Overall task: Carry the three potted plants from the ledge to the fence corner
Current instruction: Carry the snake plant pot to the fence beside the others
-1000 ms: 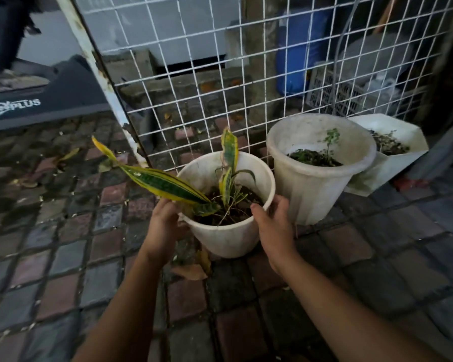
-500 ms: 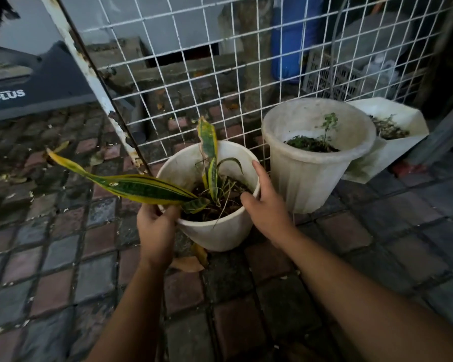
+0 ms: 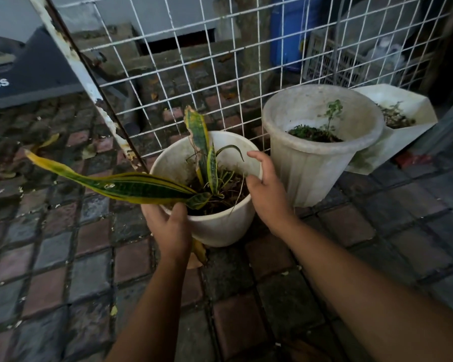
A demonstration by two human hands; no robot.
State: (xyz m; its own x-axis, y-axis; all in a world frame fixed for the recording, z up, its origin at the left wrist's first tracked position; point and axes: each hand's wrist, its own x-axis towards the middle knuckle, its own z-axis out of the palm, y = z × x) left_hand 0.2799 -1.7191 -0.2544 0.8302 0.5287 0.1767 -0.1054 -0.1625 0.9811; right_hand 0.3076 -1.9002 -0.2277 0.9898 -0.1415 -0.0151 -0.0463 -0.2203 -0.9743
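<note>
**Snake plant pot at the fence, left grip clamped on it**

The snake plant pot, white and round, is at the centre of the frame, low over the brick paving and just in front of the wire fence. Whether its base rests fully on the bricks cannot be told. One long yellow-edged leaf leans out over the rim toward the left of the frame, and a shorter leaf stands upright in the soil.

The left hand holds the pot's near rim. Its thumb is hooked over the edge and its fingers are on the outer wall, so its grip is clamped on the pot. The right hand is at the pot's right rim with fingers spread and only lightly curved, so its grip is apart. The thumb tip lies at the rim.

Just right of it stands a taller round pot with a small seedling. An angular white pot is right behind that, at the right edge by the fence. A dry leaf lies under the held pot. A rusted white post slants across the upper left. Behind the mesh, at the upper right, are a blue drum and a slatted crate.
</note>
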